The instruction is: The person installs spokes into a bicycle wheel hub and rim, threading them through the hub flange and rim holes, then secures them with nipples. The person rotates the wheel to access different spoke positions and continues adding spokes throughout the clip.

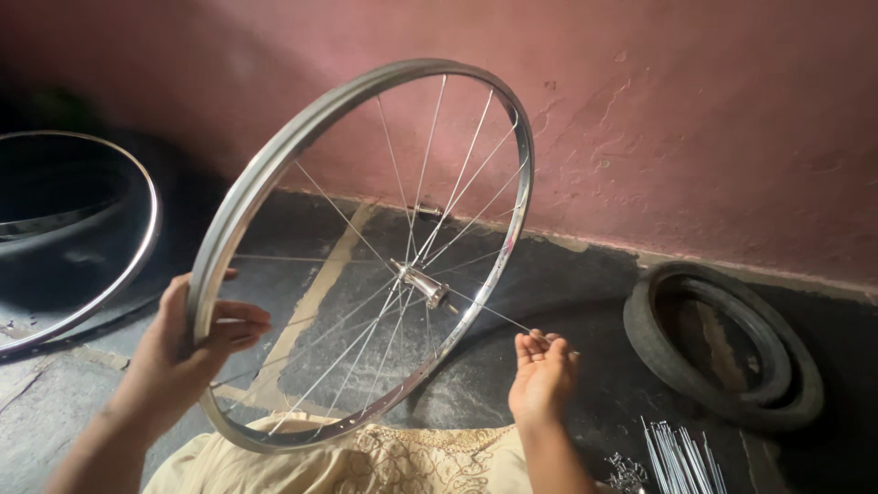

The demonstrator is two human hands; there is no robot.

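Observation:
A silver bicycle wheel rim with thin spokes and a metal hub stands upright in front of me, its lower edge over my lap. My left hand grips the rim's left side, fingers wrapped round it. My right hand is palm up to the right of the wheel, its fingertips pinching the outer end of a loose spoke that runs from the hub.
A black tyre lies on the dark stone floor at the right. A bundle of loose spokes lies at the bottom right. Another rim leans at the left. A pink wall stands behind.

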